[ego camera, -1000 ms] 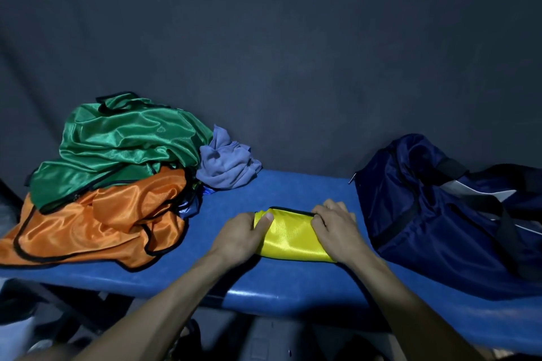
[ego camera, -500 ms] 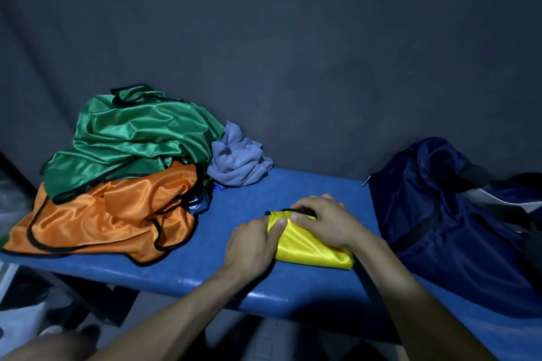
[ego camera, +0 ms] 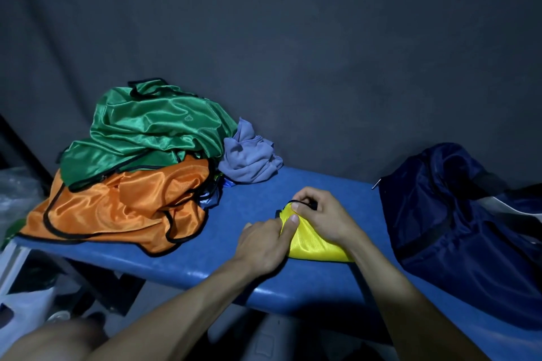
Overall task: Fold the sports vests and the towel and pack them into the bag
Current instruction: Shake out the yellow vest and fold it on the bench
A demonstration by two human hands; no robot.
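Note:
A folded yellow vest (ego camera: 313,242) with black trim lies on the blue bench (ego camera: 255,208). My left hand (ego camera: 264,243) grips its left edge, thumb on top of the fabric. My right hand (ego camera: 321,214) curls over its far end and pinches the black trim. A green vest (ego camera: 152,129) lies crumpled on an orange vest (ego camera: 117,208) at the left. A grey-purple towel (ego camera: 247,155) sits bunched beside them. The navy bag (ego camera: 457,220) stands at the right, about a hand's width from the yellow vest.
A dark cloth backdrop hangs behind the bench. A bit of blue fabric (ego camera: 212,199) peeks from under the orange vest. Below the bench's front edge at the left are white plastic and dark items on the floor.
The yellow vest has been folded narrower. My right hand has shifted from its right end onto its far end, and my left hand has closed in on its left edge.

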